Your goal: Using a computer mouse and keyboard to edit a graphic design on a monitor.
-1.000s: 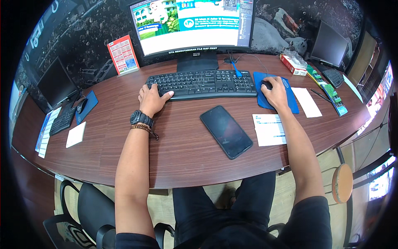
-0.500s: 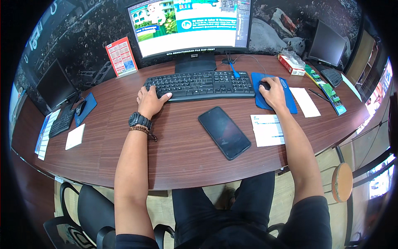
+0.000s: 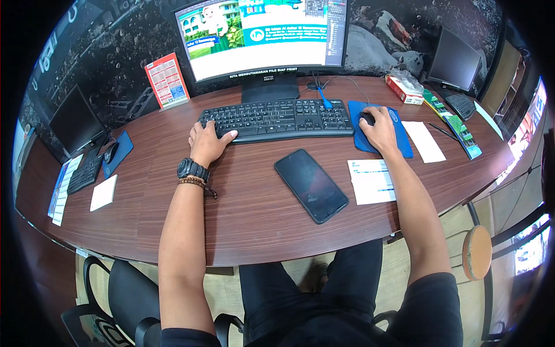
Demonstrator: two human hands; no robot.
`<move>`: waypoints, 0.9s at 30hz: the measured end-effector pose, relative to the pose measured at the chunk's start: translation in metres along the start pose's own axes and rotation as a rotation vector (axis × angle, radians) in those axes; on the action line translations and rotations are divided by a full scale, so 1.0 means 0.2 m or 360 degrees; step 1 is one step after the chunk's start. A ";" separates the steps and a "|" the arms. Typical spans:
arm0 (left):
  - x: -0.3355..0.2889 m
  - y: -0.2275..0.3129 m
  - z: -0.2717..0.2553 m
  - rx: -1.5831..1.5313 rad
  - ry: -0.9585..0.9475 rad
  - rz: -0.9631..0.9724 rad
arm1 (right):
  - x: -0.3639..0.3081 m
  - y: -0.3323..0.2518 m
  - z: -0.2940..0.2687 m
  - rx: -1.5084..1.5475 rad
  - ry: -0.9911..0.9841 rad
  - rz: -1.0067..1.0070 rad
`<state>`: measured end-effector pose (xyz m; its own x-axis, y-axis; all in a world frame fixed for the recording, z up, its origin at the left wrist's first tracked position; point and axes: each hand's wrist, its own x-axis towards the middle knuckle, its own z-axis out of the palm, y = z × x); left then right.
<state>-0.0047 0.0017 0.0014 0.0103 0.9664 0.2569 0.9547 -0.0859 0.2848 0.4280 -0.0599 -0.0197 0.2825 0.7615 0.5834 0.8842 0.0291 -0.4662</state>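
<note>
wooden desk (image 3: 254, 214): left hand (image 3: 205, 143) fingers spread on keyboard (image 3: 276, 118), right hand (image 3: 378, 128) cupped around mouse (image 3: 366, 118).

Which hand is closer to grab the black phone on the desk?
Probably the left hand: it rests open at the keyboard edge, free to move. The right hand is nearly as near to the phone, but it covers the mouse.

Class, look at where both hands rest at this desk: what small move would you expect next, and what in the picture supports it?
Probably a small nudge or click of the mouse. The right hand already covers it on the blue mouse pad, and the monitor shows an open design. The left hand rests at the keyboard's left end, perhaps ready for a shortcut key.
</note>
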 end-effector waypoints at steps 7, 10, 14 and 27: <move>0.00 -0.02 0.01 -0.0011 0.0004 0.0006 | 0.01 0.00 0.00 0.0009 -0.0053 0.0030; -0.01 -0.01 0.00 -0.0028 0.0011 0.0008 | 0.00 0.00 0.00 0.0012 -0.0054 0.0038; 0.00 0.00 0.00 0.0098 0.0056 0.0022 | 0.01 0.01 0.00 0.0013 -0.0042 0.0023; -0.01 -0.01 0.00 -0.0040 0.0023 0.0030 | 0.01 0.00 0.00 0.0027 -0.0055 0.0051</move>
<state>-0.0063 0.0006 0.0010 0.0237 0.9610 0.2756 0.9466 -0.1103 0.3031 0.4287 -0.0592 -0.0190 0.2974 0.7842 0.5445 0.8683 0.0150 -0.4958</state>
